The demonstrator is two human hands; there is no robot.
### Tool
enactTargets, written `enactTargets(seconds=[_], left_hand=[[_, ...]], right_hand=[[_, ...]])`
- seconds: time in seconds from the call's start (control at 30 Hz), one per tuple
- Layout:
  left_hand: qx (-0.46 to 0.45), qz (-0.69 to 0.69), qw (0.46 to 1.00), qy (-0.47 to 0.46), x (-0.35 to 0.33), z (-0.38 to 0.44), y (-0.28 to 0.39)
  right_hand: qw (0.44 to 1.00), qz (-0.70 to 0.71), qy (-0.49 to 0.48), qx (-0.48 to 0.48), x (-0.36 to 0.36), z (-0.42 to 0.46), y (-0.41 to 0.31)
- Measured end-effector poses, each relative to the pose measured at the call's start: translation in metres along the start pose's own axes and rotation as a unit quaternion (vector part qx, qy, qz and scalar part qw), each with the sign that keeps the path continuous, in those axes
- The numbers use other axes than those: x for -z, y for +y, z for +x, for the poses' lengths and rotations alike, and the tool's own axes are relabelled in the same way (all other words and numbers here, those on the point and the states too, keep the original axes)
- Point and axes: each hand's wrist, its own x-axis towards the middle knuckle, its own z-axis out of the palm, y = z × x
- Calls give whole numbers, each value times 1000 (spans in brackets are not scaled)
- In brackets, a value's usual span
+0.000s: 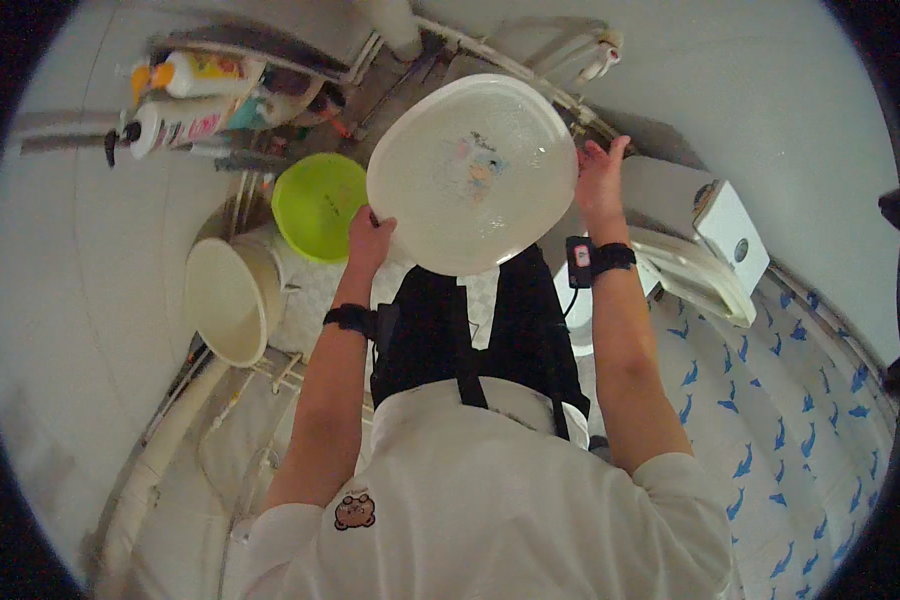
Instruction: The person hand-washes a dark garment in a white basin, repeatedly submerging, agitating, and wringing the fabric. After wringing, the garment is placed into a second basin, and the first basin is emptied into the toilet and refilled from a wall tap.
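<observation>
A round white plastic basin (435,210) is held up before me, its wet-looking inside turned towards my head. A faded printed picture shows on its bottom. My left hand (370,238) grips the rim at the lower left. At the right side, my right hand (601,184) holds the rim with its thumb sticking out, and its other fingers are partly hidden by the basin. A lime-green basin (315,214) is just left of the white one, partly covered by it.
A cream bucket (229,304) stands to the left. Pump bottles (180,124) and other toiletries crowd a shelf at the upper left. On the right are a toilet with its seat raised (709,281) and a curtain with blue dolphin shapes (780,420). Pipes (157,457) run along the left wall.
</observation>
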Motion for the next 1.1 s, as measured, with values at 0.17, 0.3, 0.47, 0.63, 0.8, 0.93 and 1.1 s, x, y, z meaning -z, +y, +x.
enactTargets(seconds=[0.17,0.3,0.47,0.63,0.8,0.93,1.1], left_hand=[[2,-30,1000,6,11,-45,-3],[63,-24,998,-4,22,-88,-40],[64,-62,994,56,8,-153,-62],[126,-144,977,91,-5,-236,-79],[152,-163,966,130,-33,-308,-137],[206,-170,955,127,-47,-369,-162],[189,-186,950,163,-72,-433,-193]], right_hand=[[999,50,0,-14,34,-21,31],[1000,5,-22,-5,28,-54,55],[996,-8,-90,1,65,-56,88],[988,-45,-142,-42,59,-96,104],[988,-89,-117,-43,79,-126,139],[989,-111,-82,-48,83,-183,161],[978,-112,-152,-89,131,-190,198]])
